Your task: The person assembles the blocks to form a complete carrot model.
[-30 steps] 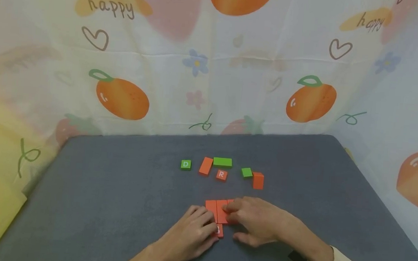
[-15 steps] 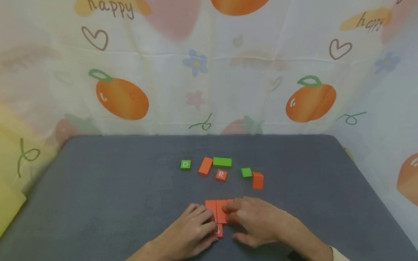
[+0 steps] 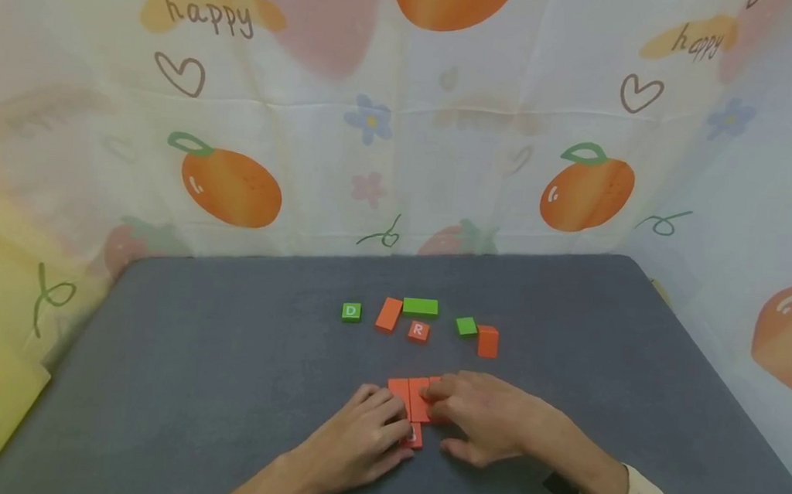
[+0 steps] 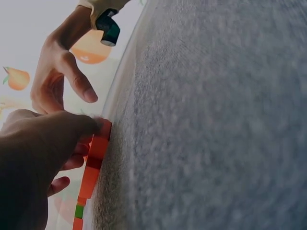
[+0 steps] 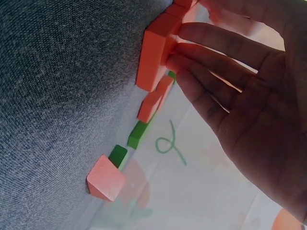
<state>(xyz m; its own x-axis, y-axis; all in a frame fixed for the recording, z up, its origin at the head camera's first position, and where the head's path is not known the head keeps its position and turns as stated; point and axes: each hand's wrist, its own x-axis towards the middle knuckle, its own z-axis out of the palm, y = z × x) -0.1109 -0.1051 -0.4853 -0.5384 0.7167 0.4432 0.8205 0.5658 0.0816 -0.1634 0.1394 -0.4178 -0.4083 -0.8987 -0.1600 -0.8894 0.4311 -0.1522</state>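
Note:
In the head view several flat orange blocks (image 3: 419,392) lie side by side on the grey table. A small orange block with a white letter (image 3: 416,436) touches their near edge, its letter partly covered. My left hand (image 3: 367,438) holds this small block between thumb and index finger, while its other fingers touch the left side of the row. From the right, my right hand (image 3: 490,417) rests its fairly straight fingertips on the row, thumb apart. In the right wrist view those fingers touch the side of an orange block (image 5: 152,50); nothing is gripped.
Farther back on the table (image 3: 219,365) lie a green D block (image 3: 351,312), an orange oblong block (image 3: 388,315), a green oblong block (image 3: 421,307), an orange R block (image 3: 419,332), a small green block (image 3: 466,326) and another orange block (image 3: 488,342). A printed curtain (image 3: 319,156) stands behind.

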